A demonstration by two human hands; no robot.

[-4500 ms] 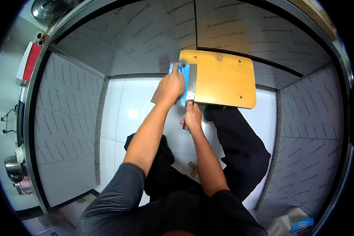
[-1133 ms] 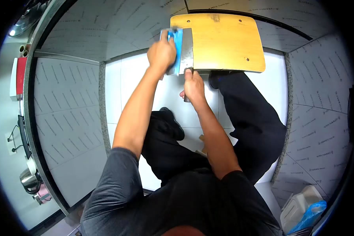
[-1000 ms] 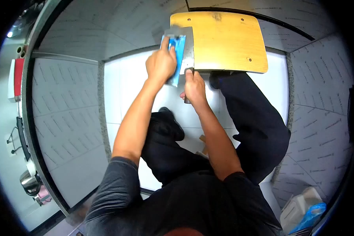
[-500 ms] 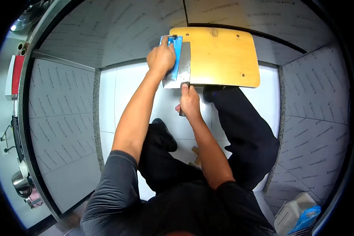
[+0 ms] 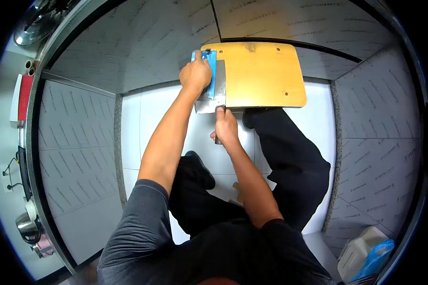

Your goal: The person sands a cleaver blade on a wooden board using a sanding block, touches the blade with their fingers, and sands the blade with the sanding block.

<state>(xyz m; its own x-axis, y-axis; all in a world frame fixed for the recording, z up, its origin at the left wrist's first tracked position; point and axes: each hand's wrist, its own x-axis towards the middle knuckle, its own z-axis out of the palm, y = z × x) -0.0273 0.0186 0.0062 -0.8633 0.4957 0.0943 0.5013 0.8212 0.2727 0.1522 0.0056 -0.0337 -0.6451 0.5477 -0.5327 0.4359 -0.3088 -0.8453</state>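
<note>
My right hand is closed around the dark handle of a cleaver, thumb pressed near the base of the blade. The wide steel blade lies flat, pointing away from me, at the left edge of a yellow wooden stool top. On the blade's left part rests a long blue sanding block with a dark knob at its far end. My left hand grips this block from above, index finger stretched toward the knob. The block's underside and part of the blade are hidden.
White floor tiles lie below, between grey panelled cabinets. My shoe is near the middle. A beige container with blue plastic stands at lower right. On the left counter are a red-and-white box and a metal pot.
The whole view has shifted slightly, so the stool top appears lower and further left. Both hands keep their grips, and the block stays over the blade's left part.
</note>
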